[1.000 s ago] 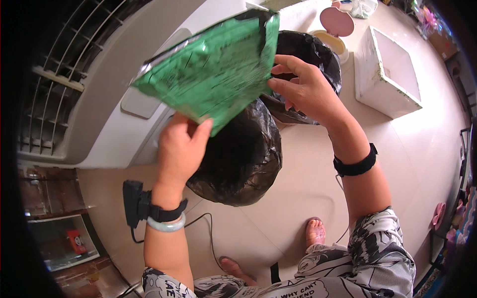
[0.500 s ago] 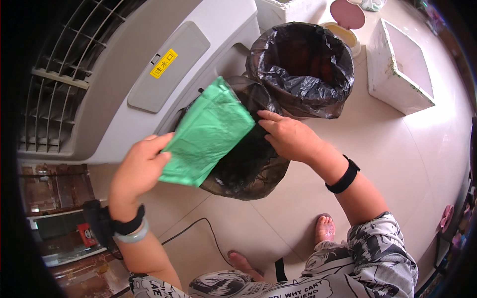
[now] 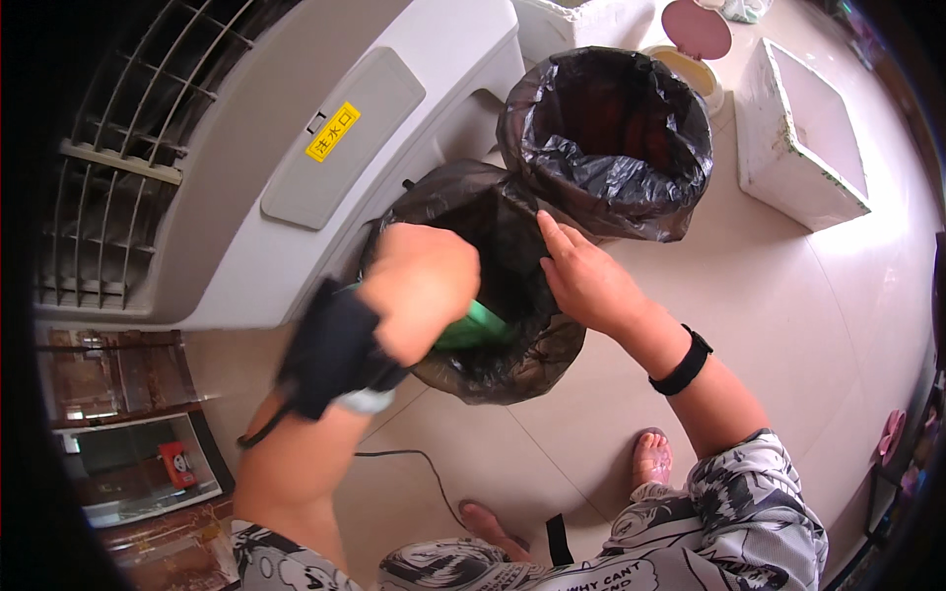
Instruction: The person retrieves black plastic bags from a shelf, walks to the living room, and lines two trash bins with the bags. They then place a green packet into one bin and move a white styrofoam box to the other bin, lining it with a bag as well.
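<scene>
Now the green plastic bag, which half a second ago was held spread between both hands above the black garbage bag, is pushed down into it; only a small green patch shows beside the left wrist. The left hand has moved to the bag's mouth and is blurred, bunched into a fist over the green plastic; whether its fingers actually grip it cannot be told. The right hand has shifted from the green bag to the black bag's rim, fingers straight and together, pressing the edge open.

The black garbage bag stands on the tiled floor, touching the grey air cooler at its left and the trash bin behind it. That bin is lined with another black bag, and its inside looks dark; what it holds cannot be made out. A white foam box sits well to the right, open-topped. A black cable lies on the floor near the bare feet.
</scene>
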A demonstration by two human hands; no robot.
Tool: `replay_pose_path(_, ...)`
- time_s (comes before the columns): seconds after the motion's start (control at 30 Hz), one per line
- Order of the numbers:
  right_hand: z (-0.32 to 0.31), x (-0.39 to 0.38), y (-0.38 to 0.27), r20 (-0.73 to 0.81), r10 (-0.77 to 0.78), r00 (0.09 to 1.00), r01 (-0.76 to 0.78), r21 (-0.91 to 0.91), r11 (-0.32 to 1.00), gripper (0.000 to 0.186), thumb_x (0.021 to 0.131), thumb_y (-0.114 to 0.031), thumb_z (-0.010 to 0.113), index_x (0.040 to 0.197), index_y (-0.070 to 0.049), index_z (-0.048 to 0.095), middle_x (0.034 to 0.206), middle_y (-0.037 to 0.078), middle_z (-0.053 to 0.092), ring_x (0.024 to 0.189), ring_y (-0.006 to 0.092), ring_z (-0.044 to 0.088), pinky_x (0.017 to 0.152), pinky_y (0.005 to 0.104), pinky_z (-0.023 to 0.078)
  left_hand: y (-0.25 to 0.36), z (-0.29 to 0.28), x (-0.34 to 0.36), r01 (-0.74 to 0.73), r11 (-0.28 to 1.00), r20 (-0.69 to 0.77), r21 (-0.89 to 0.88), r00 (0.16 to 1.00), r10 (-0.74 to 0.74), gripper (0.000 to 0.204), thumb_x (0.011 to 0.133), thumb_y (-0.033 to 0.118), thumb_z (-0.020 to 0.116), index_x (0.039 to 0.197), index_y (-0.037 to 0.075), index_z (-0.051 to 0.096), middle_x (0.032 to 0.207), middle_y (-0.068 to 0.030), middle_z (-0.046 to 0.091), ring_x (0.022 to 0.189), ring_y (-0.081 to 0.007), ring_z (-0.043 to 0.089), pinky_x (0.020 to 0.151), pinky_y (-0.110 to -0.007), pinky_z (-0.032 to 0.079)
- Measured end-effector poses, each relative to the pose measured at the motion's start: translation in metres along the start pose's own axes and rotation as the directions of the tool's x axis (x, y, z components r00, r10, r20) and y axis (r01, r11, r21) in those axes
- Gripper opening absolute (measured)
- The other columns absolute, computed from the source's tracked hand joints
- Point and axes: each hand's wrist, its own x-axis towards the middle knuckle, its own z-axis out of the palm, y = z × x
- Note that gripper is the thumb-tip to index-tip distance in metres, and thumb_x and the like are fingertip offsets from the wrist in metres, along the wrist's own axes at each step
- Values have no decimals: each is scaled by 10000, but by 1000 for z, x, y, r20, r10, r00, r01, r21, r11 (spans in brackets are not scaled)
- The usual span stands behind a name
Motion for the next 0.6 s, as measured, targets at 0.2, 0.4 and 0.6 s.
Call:
replay_pose_path(0.2,9,4,4,-87,26,996,-18,84,996,466,830,-68,450,1270,66,371,1055,266,569,876,396,614,745,451,509,35,77,82,-188,980,-416,-63,898,146,151,763,134,564,851,85,676,882,-88,655,879,-253,602,748,-379,470)
replay_pose_path(0.4,1,-1,-7,-22,96,995,-94,77,993,596,767,-16,491,1321,90,299,1028,253,542,806,409,608,685,442,510,43,130,97,-380,925,-484,6,808,335,316,830,175,495,1099,81,633,1102,-53,622,1080,-255,501,980,-446,346)
replay_pose_path(0.6,8,6,0,-195,82,977,-99,-76,992,416,784,-84,545,1189,-10,479,968,189,591,769,340,624,643,419,516,32,136,43,-275,835,-654,-477,745,-128,365,782,15,558,1145,35,531,1166,-176,526,1143,-365,455,1016,-444,359)
